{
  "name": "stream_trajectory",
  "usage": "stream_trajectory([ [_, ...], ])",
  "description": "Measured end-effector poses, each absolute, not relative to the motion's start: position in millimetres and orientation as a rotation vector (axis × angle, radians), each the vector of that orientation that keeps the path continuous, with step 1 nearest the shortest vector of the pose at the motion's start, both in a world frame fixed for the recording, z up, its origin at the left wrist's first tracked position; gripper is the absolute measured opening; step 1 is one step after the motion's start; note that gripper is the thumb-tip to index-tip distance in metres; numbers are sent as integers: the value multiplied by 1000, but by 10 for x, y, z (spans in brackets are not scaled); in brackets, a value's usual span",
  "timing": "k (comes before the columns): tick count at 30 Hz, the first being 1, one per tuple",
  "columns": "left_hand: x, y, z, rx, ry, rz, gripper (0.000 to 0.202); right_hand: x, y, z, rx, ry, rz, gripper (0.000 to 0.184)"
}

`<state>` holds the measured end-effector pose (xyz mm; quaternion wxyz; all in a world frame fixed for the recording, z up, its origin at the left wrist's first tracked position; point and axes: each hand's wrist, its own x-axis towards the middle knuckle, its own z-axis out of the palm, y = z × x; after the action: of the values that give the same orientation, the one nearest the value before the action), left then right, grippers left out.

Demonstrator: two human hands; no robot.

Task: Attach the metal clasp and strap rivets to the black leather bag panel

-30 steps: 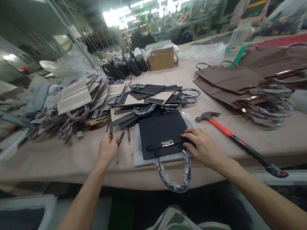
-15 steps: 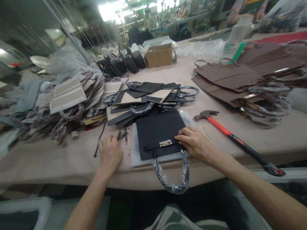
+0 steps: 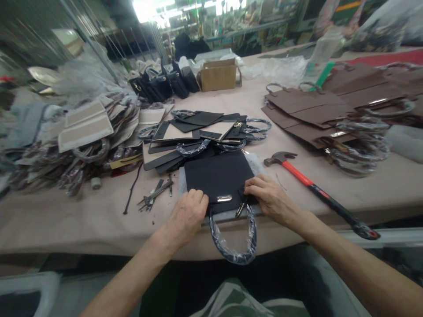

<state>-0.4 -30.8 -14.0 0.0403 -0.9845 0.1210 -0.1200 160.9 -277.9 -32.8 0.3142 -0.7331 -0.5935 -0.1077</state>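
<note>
A black bag panel [image 3: 214, 174] lies on a pale board [image 3: 256, 163] before me, a metal plate [image 3: 224, 198] near its lower edge. Its plastic-wrapped handle [image 3: 233, 257] hangs over the table edge. My right hand [image 3: 271, 198] pinches a short black strap [image 3: 242, 193] at the panel's right side; a shiny metal piece [image 3: 240, 210] dangles below the fingers. At the lower left of the panel, my left hand [image 3: 188, 213] has its fingers closed, and what they grip is hidden. Nippers [image 3: 155, 196] lie to its left.
A hammer [image 3: 310, 187] with a red and black handle lies to the right. Black bag panels [image 3: 198, 136] are piled behind the work. Brown panels [image 3: 313, 110] stack at right, beige ones [image 3: 89, 125] at left. A cardboard box [image 3: 218, 75] stands farther back.
My left hand has left the nippers and moved right onto the panel. By my right hand, the strap that lay across the panel is now lifted and folded, its metal piece hanging.
</note>
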Motion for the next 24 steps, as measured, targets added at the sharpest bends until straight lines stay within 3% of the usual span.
stream_trajectory([
  [9, -100, 79, -367, -3200, 921, -957, 34, 1737, -2867, -276, -1752, -1576, 62, 28],
  [20, -164, -40, -428, -3254, 759, -1029, 33, 1683, -2860, -218, -1762, -1511, 41, 26],
  [24, -212, -53, -427, -3455, 438, -1184, 28, 1664, -2840, -189, -1798, -1492, -34, 20],
])
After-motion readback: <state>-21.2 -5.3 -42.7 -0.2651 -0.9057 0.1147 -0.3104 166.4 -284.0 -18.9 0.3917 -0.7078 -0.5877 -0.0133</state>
